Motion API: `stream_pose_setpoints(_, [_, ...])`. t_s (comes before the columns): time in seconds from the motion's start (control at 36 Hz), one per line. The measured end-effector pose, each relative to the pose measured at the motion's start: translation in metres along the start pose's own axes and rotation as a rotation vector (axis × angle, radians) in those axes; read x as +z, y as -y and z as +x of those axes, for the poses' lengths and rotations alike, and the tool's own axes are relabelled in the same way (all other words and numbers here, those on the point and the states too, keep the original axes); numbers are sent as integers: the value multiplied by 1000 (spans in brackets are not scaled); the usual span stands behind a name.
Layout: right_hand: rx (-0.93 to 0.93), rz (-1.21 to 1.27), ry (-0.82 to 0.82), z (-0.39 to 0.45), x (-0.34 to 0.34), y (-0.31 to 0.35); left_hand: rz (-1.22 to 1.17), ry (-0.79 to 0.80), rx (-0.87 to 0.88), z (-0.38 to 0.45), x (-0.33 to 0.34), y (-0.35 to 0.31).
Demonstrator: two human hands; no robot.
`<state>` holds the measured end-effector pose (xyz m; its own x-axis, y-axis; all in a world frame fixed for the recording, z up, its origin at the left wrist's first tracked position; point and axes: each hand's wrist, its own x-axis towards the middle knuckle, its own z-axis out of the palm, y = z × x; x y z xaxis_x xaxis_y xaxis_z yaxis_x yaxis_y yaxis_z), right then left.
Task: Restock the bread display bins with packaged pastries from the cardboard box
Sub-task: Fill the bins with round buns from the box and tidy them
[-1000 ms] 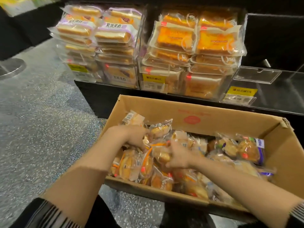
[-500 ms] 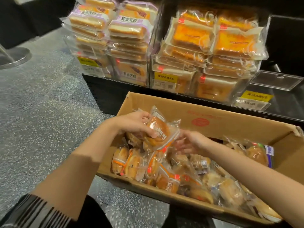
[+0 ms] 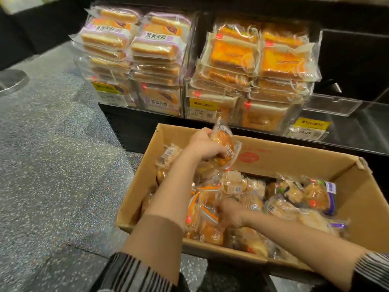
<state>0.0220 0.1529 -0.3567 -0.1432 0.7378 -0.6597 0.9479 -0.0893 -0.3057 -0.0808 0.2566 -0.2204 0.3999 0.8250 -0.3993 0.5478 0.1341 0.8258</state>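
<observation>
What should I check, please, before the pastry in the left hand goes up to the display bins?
1. Left hand grips the orange-wrapped pastry: ok.
2. That pastry is lifted above the cardboard box contents: ok.
3. Right hand has a firm hold on a packet in the box: cannot tell, blurred.
4. Room in the purple-label bin: not ok, stacked to the top.
5. Room in the orange-toast bin: not ok, also full.
6. The empty clear bin at far right is free: ok.
</observation>
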Motion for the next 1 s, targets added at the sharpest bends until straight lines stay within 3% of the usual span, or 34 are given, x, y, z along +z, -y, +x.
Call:
stream_pose_setpoints(0.17, [-10, 303, -207, -34, -45, -15, -174, -47, 56, -1, 24, -21])
stream_pose_setpoints(0.44, [67, 892, -496, -112, -112, -101, -322, -75, 183, -14, 56, -53])
stream_pose_setpoints(0.58, [-25, 1140, -611, -134, -141, -121, -478, -85, 245, -18, 78, -80])
stream_pose_setpoints(0.67, [-91, 1297, -695, -150, -146, -124, -708, -37, 285, -16, 87, -99])
stream_pose_setpoints(0.92, [-127, 1459, -1045, -200, -147, -149, -1101, -198, 306, -9, 109, -127])
stream_pose_setpoints(1.0, [-147, 1518, -1074, -209, -153, -148, -1117, -236, 321, -5, 115, -127])
